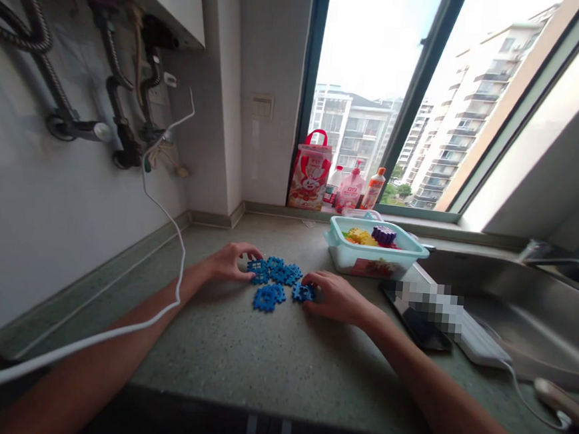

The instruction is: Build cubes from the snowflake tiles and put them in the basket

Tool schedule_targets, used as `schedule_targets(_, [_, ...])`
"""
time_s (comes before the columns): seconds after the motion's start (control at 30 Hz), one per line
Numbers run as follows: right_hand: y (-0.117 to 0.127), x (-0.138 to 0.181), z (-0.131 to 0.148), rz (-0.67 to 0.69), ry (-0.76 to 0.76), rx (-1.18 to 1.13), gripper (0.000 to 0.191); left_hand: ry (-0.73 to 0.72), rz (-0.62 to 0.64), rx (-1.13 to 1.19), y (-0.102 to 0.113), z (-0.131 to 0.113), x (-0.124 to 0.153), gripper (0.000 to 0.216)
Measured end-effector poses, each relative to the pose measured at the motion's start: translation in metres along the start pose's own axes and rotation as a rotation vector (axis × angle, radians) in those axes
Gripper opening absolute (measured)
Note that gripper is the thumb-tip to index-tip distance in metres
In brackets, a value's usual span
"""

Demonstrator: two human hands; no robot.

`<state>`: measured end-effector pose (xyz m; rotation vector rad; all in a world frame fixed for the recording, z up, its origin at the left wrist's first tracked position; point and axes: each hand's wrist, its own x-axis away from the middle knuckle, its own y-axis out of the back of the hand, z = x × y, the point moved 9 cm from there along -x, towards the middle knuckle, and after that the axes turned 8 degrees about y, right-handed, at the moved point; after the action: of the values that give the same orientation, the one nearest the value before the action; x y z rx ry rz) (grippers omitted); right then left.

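Note:
Several blue interlocking plastic pieces [275, 281] lie in a cluster on the speckled counter [258, 355]. My left hand [230, 262] rests at the cluster's left end, fingers curled over a blue piece [257, 270] and pinching it. My right hand [336, 296] lies at the right end, its fingers closed on another blue piece [302, 292]. One blue piece [267, 298] sits loose in front, between the hands.
A pale teal tub [374, 256] with yellow and purple pieces stands behind the right hand. A dark phone [419, 321] and a white device [475, 335] lie at the sink's edge [537, 310]. A bag [312, 172] and bottles [352, 190] stand on the windowsill. A white cable [169, 221] hangs at left.

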<state>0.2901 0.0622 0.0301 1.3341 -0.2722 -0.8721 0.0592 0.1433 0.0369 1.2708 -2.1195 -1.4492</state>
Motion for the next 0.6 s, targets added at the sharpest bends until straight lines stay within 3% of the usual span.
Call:
schedule_targets(0.13, [0.002, 0.001, -0.003, -0.001, -0.002, 0.033, 0.040, -0.019, 0.034, 0.024, -0.007, -0.007, 0.000, 0.046])
schedule_targets(0.23, [0.003, 0.004, -0.013, 0.000, -0.030, 0.098, 0.041, -0.011, -0.015, 0.012, -0.002, -0.007, 0.000, 0.048])
schedule_targets(0.4, [0.002, 0.010, -0.030, -0.002, -0.079, 0.144, 0.036, 0.062, -0.071, -0.175, 0.004, 0.014, -0.001, 0.053])
schedule_targets(0.5, [0.001, 0.009, -0.028, -0.020, -0.069, 0.149, 0.035, 0.100, -0.018, -0.241, 0.000, 0.025, -0.001, 0.057])
schedule_targets(0.6, [-0.001, 0.000, -0.015, -0.083, 0.012, 0.131, 0.043, 0.014, -0.001, -0.253, -0.003, 0.011, 0.000, 0.051])
